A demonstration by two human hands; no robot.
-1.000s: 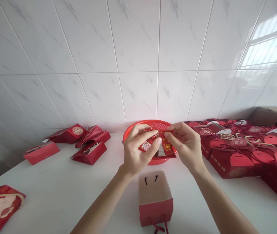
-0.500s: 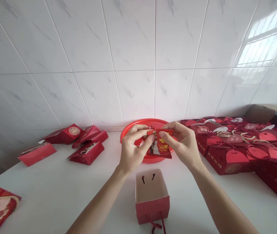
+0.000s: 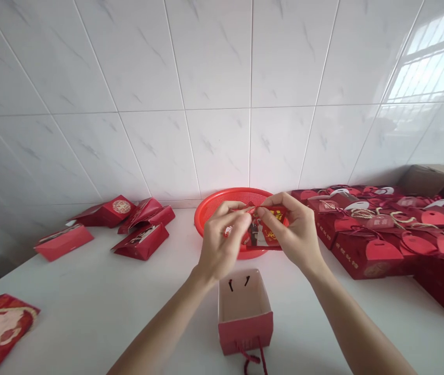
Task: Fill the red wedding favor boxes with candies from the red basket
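A small red packet (image 3: 261, 233), printed with gold characters and a picture of two figures, is pinched along its top edge between both hands. My left hand (image 3: 225, 237) is closed on the left top corner, and my right hand (image 3: 292, 229) grips the right top part. Behind and below the packet stands a red plastic basket (image 3: 202, 208); my hands hide much of what lies in it. Nearer to me, an open red box (image 3: 245, 330) with a pale inside and a dark red cord stands under the packet.
Rows of closed red boxes (image 3: 366, 252) with cords fill the right side, with a brown carton (image 3: 420, 179) behind. Several folded red boxes (image 3: 141, 242) lie at the left. A red printed bag (image 3: 1, 330) is at the left front edge. A tiled wall (image 3: 217, 151) backs the table.
The fingers of both hands have come closer together at the packet's top edge. The view has shifted slightly; the boxes and basket have stayed in place.
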